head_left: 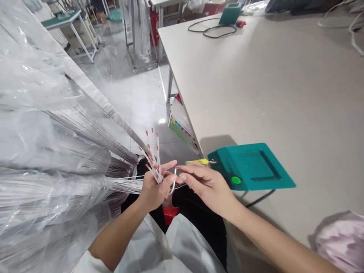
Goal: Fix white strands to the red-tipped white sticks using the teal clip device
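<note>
Left hand (153, 192) closed round bunch of red-tipped white wires (155, 169), left of green box (231, 159). Right hand (212, 185), also left of box, partly curled, fingertips at one bent wire (173, 186); can't tell if pinched. Yellow-handled tool (199, 162) at box's left edge. Pale table (270, 94) under box. Plastic-wrapped bundles (54, 193) far left of box.

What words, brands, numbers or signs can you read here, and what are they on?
No text can be read with certainty.
Colourful box below the table: lettering, too blurred to read.
Beige case in the background: dark marking, too blurred.
Green device: any markings are too small to read.
White cords: no writing visible.
</note>
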`<state>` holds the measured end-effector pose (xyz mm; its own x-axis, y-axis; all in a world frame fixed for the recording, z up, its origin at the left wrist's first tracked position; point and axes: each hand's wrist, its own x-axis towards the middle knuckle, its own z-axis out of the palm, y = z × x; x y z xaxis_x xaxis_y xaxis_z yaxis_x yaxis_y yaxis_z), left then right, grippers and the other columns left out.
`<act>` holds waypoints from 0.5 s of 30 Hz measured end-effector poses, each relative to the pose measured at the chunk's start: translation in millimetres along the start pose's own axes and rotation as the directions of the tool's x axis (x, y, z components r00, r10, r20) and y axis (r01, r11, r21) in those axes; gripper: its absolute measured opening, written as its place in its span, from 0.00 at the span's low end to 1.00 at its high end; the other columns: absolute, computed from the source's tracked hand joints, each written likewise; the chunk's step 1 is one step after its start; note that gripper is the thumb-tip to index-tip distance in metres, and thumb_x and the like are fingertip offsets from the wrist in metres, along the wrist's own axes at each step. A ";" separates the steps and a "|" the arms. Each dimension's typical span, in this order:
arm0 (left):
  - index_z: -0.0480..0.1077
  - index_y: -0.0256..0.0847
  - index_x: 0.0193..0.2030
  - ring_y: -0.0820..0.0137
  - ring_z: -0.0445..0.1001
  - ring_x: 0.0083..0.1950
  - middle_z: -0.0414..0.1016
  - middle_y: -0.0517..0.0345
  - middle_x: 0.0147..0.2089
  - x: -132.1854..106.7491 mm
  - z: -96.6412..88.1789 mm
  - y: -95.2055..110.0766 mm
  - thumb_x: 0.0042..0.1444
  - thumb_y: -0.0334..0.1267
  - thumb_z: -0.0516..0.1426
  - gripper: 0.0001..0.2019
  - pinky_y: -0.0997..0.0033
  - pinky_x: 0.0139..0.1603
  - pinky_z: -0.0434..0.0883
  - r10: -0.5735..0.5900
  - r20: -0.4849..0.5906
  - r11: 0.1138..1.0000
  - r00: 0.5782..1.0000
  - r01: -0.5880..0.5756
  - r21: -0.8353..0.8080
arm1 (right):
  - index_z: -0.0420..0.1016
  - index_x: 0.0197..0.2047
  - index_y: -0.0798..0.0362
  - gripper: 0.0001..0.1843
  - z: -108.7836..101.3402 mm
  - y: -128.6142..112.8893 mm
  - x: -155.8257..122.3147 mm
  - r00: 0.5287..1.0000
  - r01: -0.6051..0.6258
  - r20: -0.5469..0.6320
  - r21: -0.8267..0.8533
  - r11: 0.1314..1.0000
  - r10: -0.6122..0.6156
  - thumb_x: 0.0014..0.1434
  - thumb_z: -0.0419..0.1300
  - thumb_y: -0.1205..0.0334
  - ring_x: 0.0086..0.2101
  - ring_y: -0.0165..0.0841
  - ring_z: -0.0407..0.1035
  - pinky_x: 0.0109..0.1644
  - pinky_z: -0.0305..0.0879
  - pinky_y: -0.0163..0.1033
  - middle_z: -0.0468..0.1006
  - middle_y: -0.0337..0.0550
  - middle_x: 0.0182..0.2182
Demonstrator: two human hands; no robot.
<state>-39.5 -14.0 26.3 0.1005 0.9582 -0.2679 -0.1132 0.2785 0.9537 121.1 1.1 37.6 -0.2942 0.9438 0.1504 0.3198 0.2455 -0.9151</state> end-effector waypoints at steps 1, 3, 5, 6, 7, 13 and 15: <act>0.70 0.36 0.52 0.84 0.57 0.12 0.77 0.56 0.27 -1.0 -1.8 -0.8 0.50 0.42 0.59 0.22 0.80 0.13 0.56 -0.003 0.029 1.000 1.000 0.003 -0.014 | 0.77 0.34 0.54 0.10 4.2 -0.1 2.0 0.997 -0.076 0.042 0.126 0.989 0.072 0.57 0.57 0.58 0.27 0.30 0.70 0.27 0.68 0.34 0.75 0.42 0.27; 0.70 0.36 0.51 0.84 0.56 0.12 0.76 0.57 0.26 -2.7 -4.5 -1.9 0.49 0.43 0.59 0.22 0.80 0.12 0.55 -0.014 0.079 0.999 0.997 0.017 -0.037 | 0.76 0.27 0.54 0.12 10.4 -0.5 5.7 0.973 -0.223 0.134 0.321 0.920 0.188 0.55 0.58 0.56 0.21 0.27 0.65 0.20 0.61 0.32 0.71 0.39 0.22; 0.71 0.36 0.51 0.84 0.56 0.12 0.75 0.58 0.25 -4.5 -6.5 -2.3 0.49 0.44 0.59 0.22 0.80 0.13 0.54 -0.012 0.115 0.999 0.993 0.018 -0.050 | 0.75 0.23 0.55 0.14 15.5 -0.4 7.5 0.942 -0.333 0.194 0.469 0.818 0.273 0.54 0.60 0.55 0.19 0.24 0.60 0.18 0.55 0.31 0.69 0.37 0.19; 0.71 0.37 0.51 0.84 0.56 0.13 0.75 0.58 0.25 -5.5 -7.3 -2.3 0.50 0.44 0.59 0.22 0.80 0.13 0.54 -0.009 0.127 0.999 0.992 0.016 -0.052 | 0.74 0.22 0.55 0.14 17.9 0.1 7.6 0.930 -0.368 0.211 0.540 0.757 0.301 0.52 0.61 0.55 0.18 0.24 0.59 0.19 0.54 0.30 0.69 0.37 0.17; 0.71 0.37 0.50 0.84 0.56 0.13 0.74 0.58 0.25 -6.5 -8.0 -2.4 0.50 0.43 0.59 0.21 0.81 0.13 0.54 -0.006 0.132 0.999 0.991 0.012 -0.050 | 0.74 0.22 0.55 0.13 20.2 0.7 7.3 0.916 -0.398 0.227 0.603 0.691 0.330 0.51 0.63 0.55 0.18 0.24 0.59 0.19 0.54 0.31 0.68 0.36 0.16; 0.69 0.37 0.53 0.85 0.56 0.15 0.75 0.57 0.27 -4.4 -11.3 -6.4 0.51 0.42 0.58 0.22 0.81 0.15 0.55 -0.035 0.093 0.999 0.995 0.037 -0.016 | 0.77 0.33 0.55 0.14 18.4 -1.5 4.3 0.860 -0.494 0.236 0.611 0.619 0.453 0.47 0.65 0.52 0.16 0.21 0.53 0.18 0.51 0.29 0.69 0.35 0.17; 0.66 0.38 0.56 0.84 0.58 0.15 0.77 0.53 0.33 1.5 -11.4 -9.6 0.51 0.42 0.58 0.25 0.80 0.16 0.58 -0.065 0.033 0.998 0.997 0.065 0.005 | 0.77 0.40 0.53 0.18 11.1 -5.1 3.7 0.890 -0.427 0.088 0.500 0.753 0.446 0.47 0.65 0.52 0.16 0.21 0.54 0.17 0.53 0.30 0.71 0.36 0.21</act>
<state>-49.6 -14.5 15.2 0.1403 0.9353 -0.3247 -0.1017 0.3398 0.9350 108.4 0.9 38.6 -0.1985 0.9306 -0.3075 -0.0843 -0.3288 -0.9406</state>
